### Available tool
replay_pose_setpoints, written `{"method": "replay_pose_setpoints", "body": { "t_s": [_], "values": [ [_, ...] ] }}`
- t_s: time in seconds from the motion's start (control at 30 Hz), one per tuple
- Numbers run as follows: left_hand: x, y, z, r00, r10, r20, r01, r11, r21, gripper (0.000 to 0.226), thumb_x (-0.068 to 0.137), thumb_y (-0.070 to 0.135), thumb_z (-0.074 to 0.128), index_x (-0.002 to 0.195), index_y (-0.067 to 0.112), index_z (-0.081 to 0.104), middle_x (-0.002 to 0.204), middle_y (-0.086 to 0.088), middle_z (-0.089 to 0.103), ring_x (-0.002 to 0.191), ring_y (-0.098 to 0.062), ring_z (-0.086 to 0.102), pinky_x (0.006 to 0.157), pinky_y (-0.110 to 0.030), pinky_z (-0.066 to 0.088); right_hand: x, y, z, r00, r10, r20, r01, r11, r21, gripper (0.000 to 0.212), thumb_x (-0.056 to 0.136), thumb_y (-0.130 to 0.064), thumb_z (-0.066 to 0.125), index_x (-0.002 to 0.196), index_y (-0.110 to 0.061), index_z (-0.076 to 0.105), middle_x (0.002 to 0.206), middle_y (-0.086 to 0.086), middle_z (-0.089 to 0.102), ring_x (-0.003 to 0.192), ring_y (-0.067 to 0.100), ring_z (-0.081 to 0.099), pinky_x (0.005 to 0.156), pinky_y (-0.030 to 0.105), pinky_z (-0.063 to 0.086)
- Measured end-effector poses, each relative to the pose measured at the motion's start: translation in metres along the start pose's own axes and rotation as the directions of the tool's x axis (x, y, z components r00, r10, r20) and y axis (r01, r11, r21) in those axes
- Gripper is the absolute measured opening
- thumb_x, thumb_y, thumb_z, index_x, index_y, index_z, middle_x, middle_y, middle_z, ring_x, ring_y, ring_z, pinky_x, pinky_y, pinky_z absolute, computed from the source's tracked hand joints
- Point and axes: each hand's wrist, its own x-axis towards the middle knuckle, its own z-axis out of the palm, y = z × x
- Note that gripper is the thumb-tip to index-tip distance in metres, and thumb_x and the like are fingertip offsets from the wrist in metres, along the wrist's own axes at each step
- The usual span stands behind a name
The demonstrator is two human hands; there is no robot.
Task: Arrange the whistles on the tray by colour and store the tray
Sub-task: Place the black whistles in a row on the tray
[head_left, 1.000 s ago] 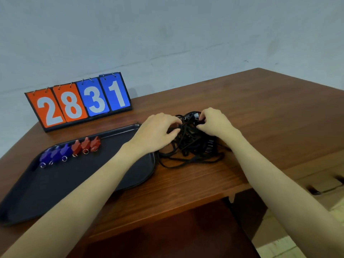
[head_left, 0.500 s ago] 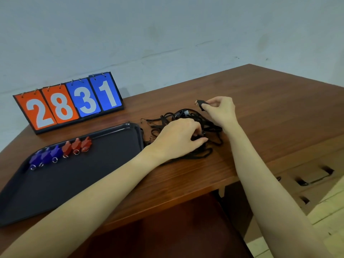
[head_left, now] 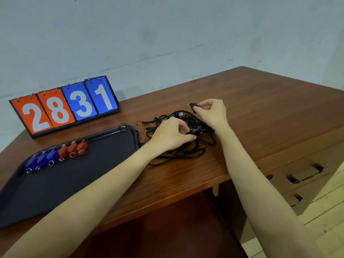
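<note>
A dark tray [head_left: 104, 161] lies on the left of the wooden table. Along its far side stand three blue whistles [head_left: 41, 160] and, right of them, three red whistles [head_left: 73, 148], in one row. Right of the tray lies a tangle of black lanyards [head_left: 182, 153]. My right hand [head_left: 211, 113] pinches a black whistle [head_left: 193, 105] with a metal ring, lifted just above the tangle. My left hand [head_left: 171, 135] rests on the tangle and pinches a black clip or whistle [head_left: 195, 130]; I cannot tell which.
A flip scoreboard [head_left: 65, 106] reading 2831 stands at the back left against the wall. Wooden drawers [head_left: 305, 175] with dark handles sit under the table's right front edge. The table's right corner lies beyond my right hand.
My right hand has lifted a black whistle out of the tangle and away to the right. My left hand has shifted onto the lanyards, pinching a part of them.
</note>
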Motion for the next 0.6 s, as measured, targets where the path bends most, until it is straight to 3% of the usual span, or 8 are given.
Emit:
{"method": "replay_pose_setpoints", "body": {
  "t_s": [0.1, 0.2, 0.33, 0.47, 0.6],
  "values": [
    [-0.009, 0.001, -0.016, 0.997, -0.078, 0.028, 0.082, 0.954, -0.289, 0.026, 0.076, 0.034, 0.078, 0.095, 0.017, 0.073, 0.086, 0.009, 0.067, 0.082, -0.003, 0.060, 0.070, -0.017, 0.044, -0.002, 0.000, 0.000, 0.999, -0.027, 0.020, 0.027, 1.000, -0.001, 0.026, 0.082, -0.028, 0.071, 0.103, -0.012, 0.070, 0.089, -0.003, 0.067, 0.086, 0.008, 0.059, 0.074, 0.021, 0.043],
    [-0.022, 0.000, -0.036, 0.992, -0.112, 0.055, 0.125, 0.884, -0.451, 0.028, 0.076, 0.033, 0.078, 0.099, 0.017, 0.073, 0.091, 0.007, 0.069, 0.089, -0.003, 0.061, 0.076, -0.018, 0.044, -0.006, -0.002, 0.000, 0.997, -0.055, 0.046, 0.054, 0.998, 0.016, 0.026, 0.082, -0.028, 0.071, 0.102, -0.012, 0.070, 0.091, 0.001, 0.070, 0.088, 0.013, 0.065, 0.080, 0.029, 0.053],
    [-0.041, -0.011, -0.066, 0.994, -0.090, 0.054, 0.105, 0.839, -0.534, 0.029, 0.078, 0.030, 0.076, 0.104, 0.015, 0.072, 0.094, 0.000, 0.075, 0.094, -0.011, 0.069, 0.091, -0.029, 0.050, -0.016, -0.009, 0.002, 0.989, -0.109, 0.104, 0.102, 0.992, 0.068, 0.024, 0.084, -0.026, 0.070, 0.103, -0.011, 0.070, 0.093, 0.003, 0.070, 0.091, 0.016, 0.066, 0.084, 0.032, 0.054],
    [-0.063, -0.031, -0.094, 0.996, -0.092, 0.011, 0.078, 0.779, -0.622, 0.025, 0.083, 0.018, 0.071, 0.106, 0.010, 0.070, 0.096, -0.005, 0.075, 0.088, -0.014, 0.069, 0.076, -0.022, 0.055, -0.034, -0.023, 0.009, 0.972, -0.174, 0.160, 0.144, 0.973, 0.182, 0.022, 0.086, -0.023, 0.069, 0.104, -0.011, 0.069, 0.091, 0.002, 0.070, 0.086, 0.008, 0.066, 0.074, 0.024, 0.051],
    [-0.085, -0.066, -0.115, 0.986, -0.157, -0.053, 0.112, 0.866, -0.487, 0.020, 0.084, 0.024, 0.069, 0.104, 0.022, 0.072, 0.098, 0.005, 0.072, 0.094, -0.009, 0.063, 0.072, -0.021, 0.047, -0.054, -0.047, 0.032, 0.937, -0.241, 0.251, 0.199, 0.963, 0.181, 0.021, 0.085, -0.023, 0.070, 0.104, -0.012, 0.070, 0.094, 0.004, 0.071, 0.090, 0.013, 0.066, 0.078, 0.027, 0.051]
  ]
}}
